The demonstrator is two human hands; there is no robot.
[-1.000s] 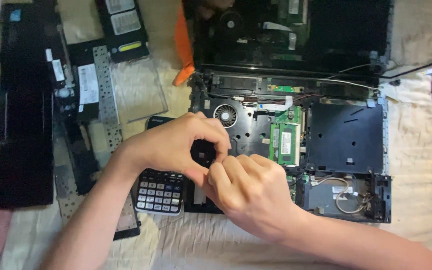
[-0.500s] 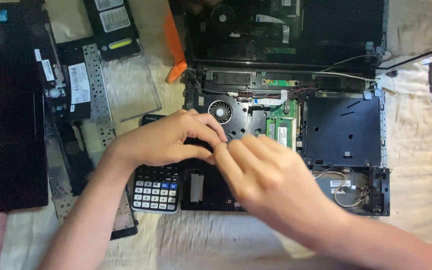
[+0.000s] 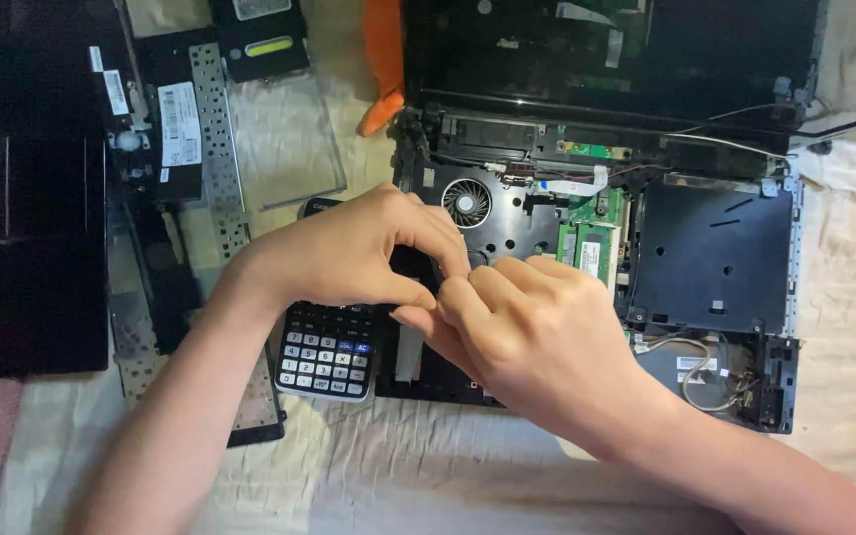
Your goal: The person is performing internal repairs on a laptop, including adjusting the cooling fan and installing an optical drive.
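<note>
An opened black laptop base [image 3: 715, 253] lies on a cloth, its fan [image 3: 468, 203] and green circuit board [image 3: 591, 248] exposed. My left hand [image 3: 349, 253] and my right hand [image 3: 537, 332] meet over the left front part of the base, fingertips pinched together on something small and dark that I cannot make out. A black calculator [image 3: 327, 352] lies under my left wrist, against the base's left edge.
Removed black panels [image 3: 47, 198], a perforated metal bracket [image 3: 212, 149] and a clear plastic sheet [image 3: 284, 139] lie at the left. An orange tool [image 3: 383, 59] rests near the hinge. The laptop's lid [image 3: 616, 50] is at the back. Loose wires [image 3: 705, 372] sit at the base's front right.
The view has shifted slightly. Both hands stayed together over the left of the base; my right hand's fingers moved up toward the left hand's fingertips.
</note>
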